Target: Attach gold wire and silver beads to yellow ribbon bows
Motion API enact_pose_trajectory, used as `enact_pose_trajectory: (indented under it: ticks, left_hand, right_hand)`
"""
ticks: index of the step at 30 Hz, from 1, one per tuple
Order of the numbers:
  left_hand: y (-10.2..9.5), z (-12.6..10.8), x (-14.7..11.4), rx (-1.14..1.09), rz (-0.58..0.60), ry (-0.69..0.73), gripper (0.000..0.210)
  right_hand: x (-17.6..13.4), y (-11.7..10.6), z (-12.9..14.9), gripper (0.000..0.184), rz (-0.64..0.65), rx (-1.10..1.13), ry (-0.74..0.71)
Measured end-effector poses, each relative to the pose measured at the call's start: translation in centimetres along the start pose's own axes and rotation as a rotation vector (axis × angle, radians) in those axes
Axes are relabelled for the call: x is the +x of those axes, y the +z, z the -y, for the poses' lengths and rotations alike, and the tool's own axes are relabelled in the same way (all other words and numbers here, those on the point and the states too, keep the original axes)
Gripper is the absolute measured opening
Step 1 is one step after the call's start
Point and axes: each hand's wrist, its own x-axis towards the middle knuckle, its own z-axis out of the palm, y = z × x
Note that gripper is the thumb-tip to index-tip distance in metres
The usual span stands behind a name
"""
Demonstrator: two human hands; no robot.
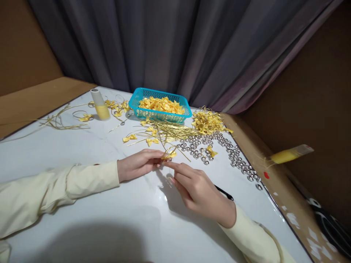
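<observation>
My left hand (141, 164) is closed, pinching a yellow ribbon bow (170, 156) with a looped gold cord above the white table. A small shiny piece shows at the underside of the bow. My right hand (199, 186) comes in from the right, its index fingertip at the bow and its thumb held apart below. Behind the right wrist lies a thin black tool (226, 193), mostly hidden by the hand. Several loose yellow bows (152, 141) and a sheaf of gold cords (175, 130) lie just beyond my hands.
A blue basket (132, 104) full of yellow bows stands at the back. Silver ring-like beads (238, 160) spread along the right side, near a heap of finished-looking bows (207, 122). A yellow-filled bottle (102, 109) stands back left; another yellow tube (290, 154) is at right, beside black-handled scissors (329, 223).
</observation>
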Motion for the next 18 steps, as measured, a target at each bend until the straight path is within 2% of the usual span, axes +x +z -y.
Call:
enact_pose_trajectory:
  ticks: [11, 18]
  left_hand:
    - [0.6, -0.5, -0.5, 0.15, -0.008, -0.011, 0.014]
    - [0.3, -0.4, -0.7, 0.225, 0.048, -0.052, 0.019]
  right_hand:
    - [0.2, -1.7, -0.6, 0.03, -0.121, 0.32, 0.075]
    - [0.3, -2.3, -0.7, 0.03, -0.165, 0.341, 0.103]
